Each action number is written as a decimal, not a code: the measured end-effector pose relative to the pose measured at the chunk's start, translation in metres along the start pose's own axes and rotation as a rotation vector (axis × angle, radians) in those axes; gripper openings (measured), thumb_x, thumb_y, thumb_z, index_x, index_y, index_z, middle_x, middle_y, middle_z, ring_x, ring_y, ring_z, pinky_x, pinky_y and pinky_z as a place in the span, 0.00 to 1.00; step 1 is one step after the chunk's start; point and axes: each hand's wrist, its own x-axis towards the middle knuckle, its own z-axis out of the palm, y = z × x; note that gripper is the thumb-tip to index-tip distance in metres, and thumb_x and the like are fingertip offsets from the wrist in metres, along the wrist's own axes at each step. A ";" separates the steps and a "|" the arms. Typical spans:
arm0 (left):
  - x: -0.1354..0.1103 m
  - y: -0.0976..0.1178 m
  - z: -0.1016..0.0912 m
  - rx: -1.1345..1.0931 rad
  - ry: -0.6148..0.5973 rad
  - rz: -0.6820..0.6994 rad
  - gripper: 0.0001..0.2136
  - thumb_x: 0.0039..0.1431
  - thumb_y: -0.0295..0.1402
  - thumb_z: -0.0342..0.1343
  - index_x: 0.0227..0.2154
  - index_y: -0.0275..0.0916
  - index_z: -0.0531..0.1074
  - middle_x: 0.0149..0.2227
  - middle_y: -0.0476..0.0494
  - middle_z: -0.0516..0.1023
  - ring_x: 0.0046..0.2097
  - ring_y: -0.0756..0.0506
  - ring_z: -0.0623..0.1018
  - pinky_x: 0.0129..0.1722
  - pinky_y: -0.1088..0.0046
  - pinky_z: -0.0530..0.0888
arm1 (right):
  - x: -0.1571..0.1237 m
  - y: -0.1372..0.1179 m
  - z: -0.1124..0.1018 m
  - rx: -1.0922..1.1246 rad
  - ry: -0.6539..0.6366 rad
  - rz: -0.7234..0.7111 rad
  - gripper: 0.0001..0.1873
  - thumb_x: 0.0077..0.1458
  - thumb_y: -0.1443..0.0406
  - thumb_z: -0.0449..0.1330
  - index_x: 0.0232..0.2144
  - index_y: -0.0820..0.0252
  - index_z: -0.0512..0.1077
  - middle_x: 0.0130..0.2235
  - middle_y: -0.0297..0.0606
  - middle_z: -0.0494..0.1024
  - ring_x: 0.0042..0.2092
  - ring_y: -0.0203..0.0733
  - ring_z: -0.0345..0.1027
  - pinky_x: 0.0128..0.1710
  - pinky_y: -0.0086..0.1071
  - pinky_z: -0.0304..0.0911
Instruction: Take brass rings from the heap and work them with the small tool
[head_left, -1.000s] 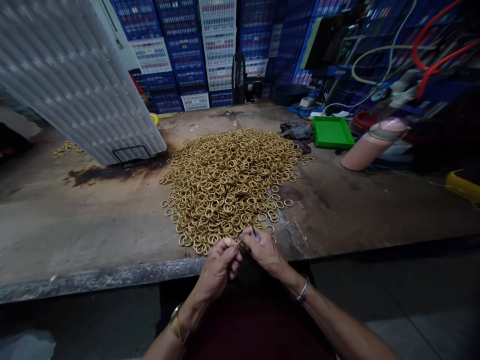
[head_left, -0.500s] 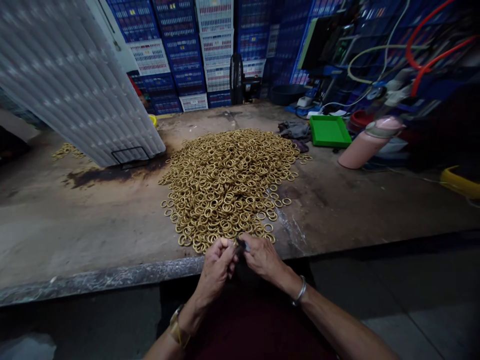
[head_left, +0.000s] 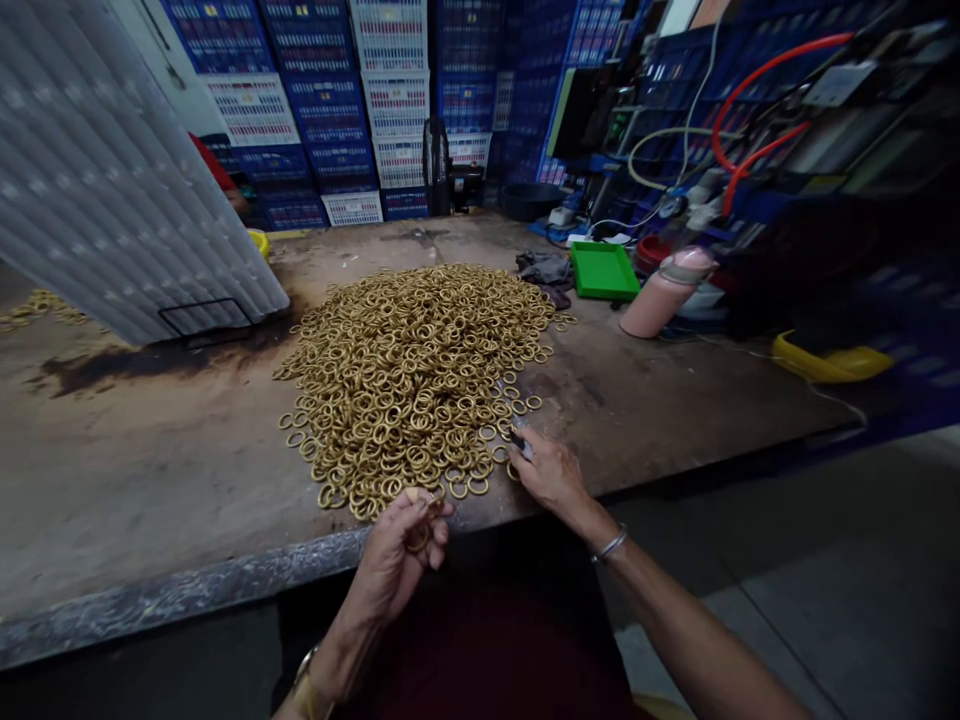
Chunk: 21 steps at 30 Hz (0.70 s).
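A wide heap of brass-coloured metal rings (head_left: 420, 370) spreads over the tabletop in front of me. At the table's front edge, my left hand (head_left: 391, 560) is closed on a few of these rings; one brass ring (head_left: 418, 540) shows against the fingers. To the right, my right hand (head_left: 555, 475) reaches over the heap's lower right border, closed around a small tool (head_left: 521, 444) with a black end and a pale part. Most of that tool is hidden by the fingers, so its kind is unclear. Loose rings lie beside the right fingertips.
A stack of translucent ribbed panels (head_left: 142, 190) leans on a black wire stand (head_left: 206, 320) at left. A green tray (head_left: 604, 270), a pink bottle (head_left: 664, 295) and a yellow plastic piece (head_left: 829, 360) sit at right. Blue and white crates (head_left: 394, 105) line the back.
My hands have moved apart: the right, with the small tool, has gone right and forward to the heap's border. The left hand has opened up slightly, showing a ring. My view has turned right.
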 end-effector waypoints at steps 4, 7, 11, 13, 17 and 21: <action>0.002 0.001 -0.003 -0.091 -0.008 -0.077 0.11 0.47 0.33 0.59 0.35 0.35 0.70 0.29 0.45 0.72 0.26 0.52 0.70 0.21 0.80 0.65 | 0.002 0.000 0.002 -0.069 -0.052 -0.024 0.14 0.52 0.61 0.54 0.41 0.56 0.70 0.40 0.38 0.75 0.39 0.40 0.68 0.33 0.28 0.56; 0.003 0.000 -0.007 -0.150 -0.030 -0.121 0.09 0.50 0.34 0.57 0.31 0.34 0.71 0.29 0.45 0.71 0.28 0.51 0.70 0.23 0.79 0.67 | 0.005 -0.005 0.005 -0.113 -0.105 0.010 0.14 0.52 0.60 0.53 0.41 0.53 0.70 0.39 0.36 0.75 0.38 0.41 0.68 0.32 0.28 0.55; 0.005 -0.005 -0.010 -0.147 -0.046 -0.126 0.09 0.50 0.36 0.57 0.24 0.33 0.69 0.30 0.45 0.70 0.30 0.51 0.71 0.23 0.79 0.67 | 0.011 -0.008 0.008 -0.159 -0.143 0.048 0.14 0.51 0.62 0.52 0.41 0.53 0.70 0.39 0.36 0.74 0.38 0.41 0.67 0.32 0.29 0.54; 0.006 -0.007 -0.008 -0.111 -0.040 -0.124 0.10 0.49 0.35 0.59 0.23 0.34 0.67 0.28 0.46 0.69 0.29 0.51 0.71 0.21 0.80 0.66 | 0.012 -0.008 0.008 -0.166 -0.145 0.041 0.13 0.52 0.63 0.52 0.40 0.54 0.70 0.39 0.37 0.74 0.38 0.41 0.67 0.31 0.29 0.54; 0.010 -0.013 -0.001 0.029 -0.034 -0.062 0.10 0.48 0.36 0.59 0.27 0.36 0.66 0.24 0.51 0.66 0.24 0.53 0.68 0.16 0.83 0.61 | 0.011 -0.009 0.007 -0.109 -0.093 0.036 0.10 0.51 0.64 0.52 0.36 0.57 0.70 0.36 0.38 0.74 0.35 0.40 0.66 0.30 0.29 0.52; 0.018 -0.017 0.004 0.222 0.023 0.073 0.16 0.49 0.40 0.58 0.38 0.38 0.65 0.21 0.54 0.64 0.21 0.54 0.65 0.14 0.83 0.60 | 0.007 -0.016 0.006 0.131 0.026 0.025 0.08 0.51 0.62 0.51 0.30 0.59 0.68 0.29 0.36 0.71 0.30 0.37 0.63 0.28 0.28 0.53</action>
